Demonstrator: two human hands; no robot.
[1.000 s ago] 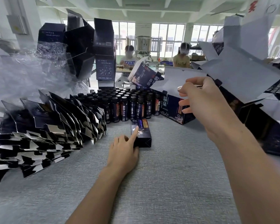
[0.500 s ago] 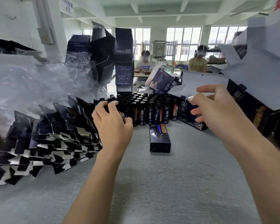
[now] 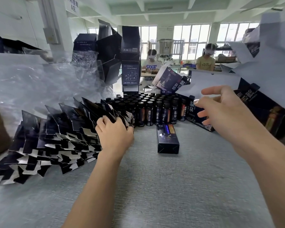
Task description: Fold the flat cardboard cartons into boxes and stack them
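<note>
The flat cartons (image 3: 56,137) stand on edge in a long, leaning row along the left side of the table (image 3: 171,186), fanned like a deck of cards, which I take to be so that one can be peeled off the near end without disturbing the rest. The left hand (image 3: 113,134) is at that end, its fingers curled over the top edges of the last few cartons and its thumb behind them, apparently getting hold of the next one to fold. The right hand (image 3: 220,112) hangs in the air well apart from it, fingers spread and loosely bent, holding nothing; it looks ready to help open the carton. One finished box (image 3: 168,139) lies on its side in the middle of the table, its near end tucked closed, so what is in it, if anything, cannot be seen. Just behind it a block of small dark bottles (image 3: 151,111) stands upright and capped, loose on the table and in no container. Further back, folded boxes (image 3: 130,63) are piled up, some with flaps hanging open. To the left is crumpled clear plastic wrap (image 3: 31,79).
</note>
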